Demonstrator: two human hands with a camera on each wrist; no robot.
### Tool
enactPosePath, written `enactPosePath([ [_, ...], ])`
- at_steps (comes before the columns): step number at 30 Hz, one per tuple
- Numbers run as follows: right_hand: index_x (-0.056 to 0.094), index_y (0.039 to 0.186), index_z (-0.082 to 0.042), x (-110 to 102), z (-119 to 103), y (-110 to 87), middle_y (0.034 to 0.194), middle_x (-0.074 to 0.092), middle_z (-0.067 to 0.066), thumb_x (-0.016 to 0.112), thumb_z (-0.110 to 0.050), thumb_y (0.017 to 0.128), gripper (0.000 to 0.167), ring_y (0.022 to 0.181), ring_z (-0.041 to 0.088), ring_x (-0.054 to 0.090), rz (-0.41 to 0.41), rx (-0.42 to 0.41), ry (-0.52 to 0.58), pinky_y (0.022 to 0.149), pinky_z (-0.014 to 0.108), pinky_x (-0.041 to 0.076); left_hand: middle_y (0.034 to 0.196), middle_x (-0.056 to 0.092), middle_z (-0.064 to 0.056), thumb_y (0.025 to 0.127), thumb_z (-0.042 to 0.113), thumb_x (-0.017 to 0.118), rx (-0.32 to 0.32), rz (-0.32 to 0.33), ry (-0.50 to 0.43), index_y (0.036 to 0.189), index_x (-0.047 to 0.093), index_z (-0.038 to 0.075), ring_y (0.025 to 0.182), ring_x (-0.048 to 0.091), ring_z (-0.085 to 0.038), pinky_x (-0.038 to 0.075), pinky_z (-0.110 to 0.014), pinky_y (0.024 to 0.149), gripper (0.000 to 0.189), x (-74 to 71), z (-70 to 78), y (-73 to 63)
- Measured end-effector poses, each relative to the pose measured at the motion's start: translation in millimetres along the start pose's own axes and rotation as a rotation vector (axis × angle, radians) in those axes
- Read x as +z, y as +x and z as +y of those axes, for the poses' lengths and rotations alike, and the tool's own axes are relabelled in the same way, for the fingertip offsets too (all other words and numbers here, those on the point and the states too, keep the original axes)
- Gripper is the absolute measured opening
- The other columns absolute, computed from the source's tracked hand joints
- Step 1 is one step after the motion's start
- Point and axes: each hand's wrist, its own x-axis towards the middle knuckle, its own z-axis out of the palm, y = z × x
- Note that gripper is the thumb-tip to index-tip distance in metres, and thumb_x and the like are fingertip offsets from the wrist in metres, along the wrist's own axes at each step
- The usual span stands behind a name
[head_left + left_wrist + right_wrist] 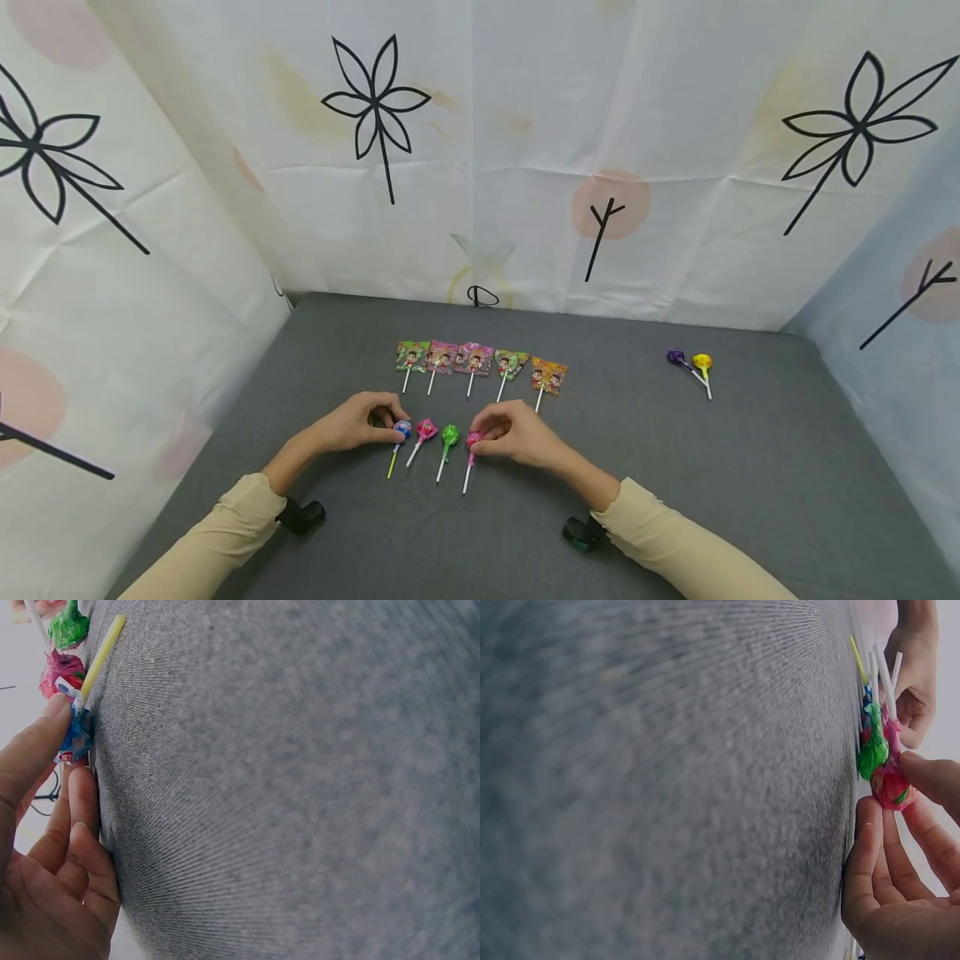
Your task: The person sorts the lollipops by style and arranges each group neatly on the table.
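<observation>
My left hand (362,423) pinches the head of a blue lollipop (77,737) with a yellow stick, at the left end of a short row on the grey table. Beside it lie a pink lollipop (426,429) and a green lollipop (450,435), their white sticks pointing toward me. At the row's right end my right hand (517,433) holds a pink-red lollipop (889,787) by its head, between thumb and fingers. The right wrist view shows its white stick, with the green head close by.
Behind the hands runs a row of several lollipops in flat printed wrappers (474,359), sticks toward me. Far right, a purple lollipop (676,357) and a yellow lollipop (702,362) lie with sticks crossing. Patterned white cloth (525,125) hangs behind the grey table (750,483).
</observation>
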Motion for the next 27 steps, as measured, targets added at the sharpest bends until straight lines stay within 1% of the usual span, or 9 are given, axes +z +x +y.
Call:
enactPosePath([
  [8,0.074,0.096,-0.001,3.4,1.3,4.2,0.086,0.071,0.000,0.084,-0.003,0.085,0.015,0.078,0.017,0.068,0.033,0.047,-0.119,0.067,0.027,0.051,0.099,0.067,0.006,0.093,0.023,0.079,-0.005,-0.002,0.002,0.105,0.072,0.018,0.084,0.062,-0.013,0.051,-0.030,0.073,0.015,0.1,-0.4,0.3],
  [11,0.075,0.095,-0.002,3.8,1.5,4.6,0.084,0.071,-0.002,0.085,-0.003,0.084,0.015,0.077,0.015,0.067,0.039,0.055,-0.141,0.068,0.027,0.051,0.099,0.067,0.006,0.093,0.023,0.079,-0.004,-0.002,0.002,0.105,0.072,0.018,0.084,0.062,-0.013,0.051,-0.030,0.073,0.015,-0.2,-0.7,0.2],
  [16,0.075,0.095,-0.002,4.8,1.2,5.0,0.083,0.070,-0.003,0.086,-0.003,0.083,0.016,0.076,0.013,0.066,0.047,0.062,-0.153,0.068,0.026,0.050,0.099,0.067,0.006,0.093,0.024,0.079,-0.006,-0.003,0.001,0.105,0.072,0.018,0.084,0.062,-0.013,0.051,-0.030,0.073,0.015,-0.3,-1.3,0.8],
  [23,0.075,0.093,-0.001,6.1,0.1,4.5,0.082,0.070,0.000,0.085,-0.002,0.082,0.015,0.074,0.016,0.065,0.061,0.039,-0.158,0.067,0.026,0.050,0.099,0.067,0.005,0.092,0.024,0.079,0.005,-0.002,-0.008,0.105,0.073,0.017,0.083,0.062,-0.014,0.051,-0.030,0.072,0.016,-0.1,-1.4,1.1],
  [27,0.074,0.094,-0.001,7.1,-1.9,4.3,0.081,0.069,0.000,0.086,-0.003,0.082,0.017,0.075,0.017,0.065,0.064,0.044,-0.170,0.067,0.026,0.050,0.098,0.067,0.005,0.092,0.024,0.079,0.009,-0.001,-0.008,0.106,0.073,0.017,0.083,0.062,-0.014,0.050,-0.030,0.072,0.016,-0.4,0.1,0.7],
])
